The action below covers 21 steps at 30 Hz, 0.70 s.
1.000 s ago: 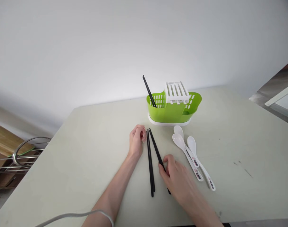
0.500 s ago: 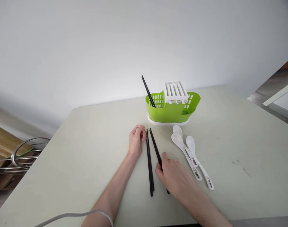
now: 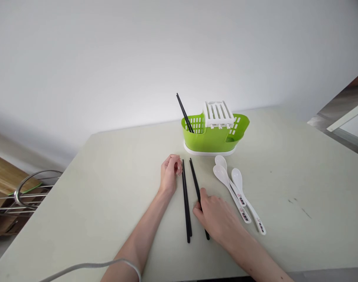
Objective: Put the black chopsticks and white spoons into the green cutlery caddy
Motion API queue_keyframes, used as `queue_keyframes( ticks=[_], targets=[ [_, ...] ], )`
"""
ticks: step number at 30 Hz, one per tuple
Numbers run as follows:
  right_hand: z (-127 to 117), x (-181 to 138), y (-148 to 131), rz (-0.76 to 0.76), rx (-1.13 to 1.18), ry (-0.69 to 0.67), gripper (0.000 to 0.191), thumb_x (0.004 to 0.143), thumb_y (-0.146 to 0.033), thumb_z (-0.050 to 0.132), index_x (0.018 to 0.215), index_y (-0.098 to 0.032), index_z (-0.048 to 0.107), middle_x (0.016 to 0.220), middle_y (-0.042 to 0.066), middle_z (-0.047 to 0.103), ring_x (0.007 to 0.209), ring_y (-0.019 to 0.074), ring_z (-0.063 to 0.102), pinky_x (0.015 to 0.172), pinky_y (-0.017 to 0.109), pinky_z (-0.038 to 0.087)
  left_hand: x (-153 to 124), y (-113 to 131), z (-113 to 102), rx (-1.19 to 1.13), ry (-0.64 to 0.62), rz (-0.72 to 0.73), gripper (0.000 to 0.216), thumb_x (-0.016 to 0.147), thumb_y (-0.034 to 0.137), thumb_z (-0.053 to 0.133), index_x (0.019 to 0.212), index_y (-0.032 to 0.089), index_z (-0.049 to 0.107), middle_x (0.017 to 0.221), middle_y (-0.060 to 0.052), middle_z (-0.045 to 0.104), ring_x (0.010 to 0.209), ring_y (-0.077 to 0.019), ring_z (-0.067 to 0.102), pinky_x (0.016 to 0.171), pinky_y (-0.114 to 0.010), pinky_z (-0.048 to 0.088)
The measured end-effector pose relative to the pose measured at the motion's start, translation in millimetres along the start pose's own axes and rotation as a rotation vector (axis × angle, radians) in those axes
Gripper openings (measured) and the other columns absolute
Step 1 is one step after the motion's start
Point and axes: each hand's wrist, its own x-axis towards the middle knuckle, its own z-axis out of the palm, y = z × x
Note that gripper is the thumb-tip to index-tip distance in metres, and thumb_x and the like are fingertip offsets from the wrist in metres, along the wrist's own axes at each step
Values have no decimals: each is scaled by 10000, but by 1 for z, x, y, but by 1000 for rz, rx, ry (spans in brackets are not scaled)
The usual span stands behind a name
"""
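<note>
My right hand (image 3: 217, 217) lies over a single black chopstick (image 3: 195, 181) on the table, thumb and fingers pinched on its middle. Just to its left a pair of black chopsticks (image 3: 186, 203) lies side by side. My left hand (image 3: 169, 174) rests on the table beside their far ends, fingers curled with nothing in them. Behind stands a green cutlery drainer (image 3: 214, 135) with a white slotted insert (image 3: 217, 113) and two black chopsticks (image 3: 185, 112) leaning in its left compartment. Three white spoons (image 3: 236, 194) lie to the right of my right hand.
The pale table (image 3: 108, 188) runs back to a white wall. A metal wire rack (image 3: 23, 192) and wooden boards sit off the table's left edge. A grey cable (image 3: 87, 267) crosses my left forearm near the front edge.
My right hand has closed on the single chopstick and swung it slightly, its far tip now further right and nearer the drainer. My left hand has stayed where it was.
</note>
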Motion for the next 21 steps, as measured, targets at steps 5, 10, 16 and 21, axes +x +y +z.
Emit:
queue_keyframes(
  ticks=[5, 10, 16, 21],
  targets=[
    [-5, 0, 2, 14, 40, -27, 88, 1000, -202, 471, 972, -202, 554, 779, 61, 728, 717, 256, 721, 513, 319, 185, 0, -1, -1, 12, -7, 11, 290, 861, 322, 648, 649, 192, 497, 607, 41, 437, 494, -75, 341, 478, -254, 248],
    [-8, 0, 4, 4, 50, -40, 94, 1007, -220, 478, 967, -195, 560, 796, 72, 733, 741, 254, 721, 526, 314, 198, 0, -1, -1, 27, -11, 14, 298, 870, 330, 641, 649, 191, 496, 615, 41, 441, 503, -75, 345, 490, -255, 256],
    [-9, 0, 3, -1, 19, -53, 136, 1031, -239, 453, 989, -187, 571, 829, 93, 743, 786, 280, 747, 524, 315, 209, 0, -1, -1, 23, -12, 1, 297, 853, 336, 651, 647, 196, 490, 610, 43, 443, 499, -78, 343, 489, -259, 255],
    [-9, 1, -1, 6, -28, -54, 156, 1039, -225, 441, 1008, -177, 585, 829, 105, 744, 790, 306, 763, 520, 321, 240, 0, -1, 0, 18, -14, 1, 289, 857, 331, 649, 656, 194, 494, 608, 45, 442, 498, -77, 345, 489, -257, 255]
  ],
)
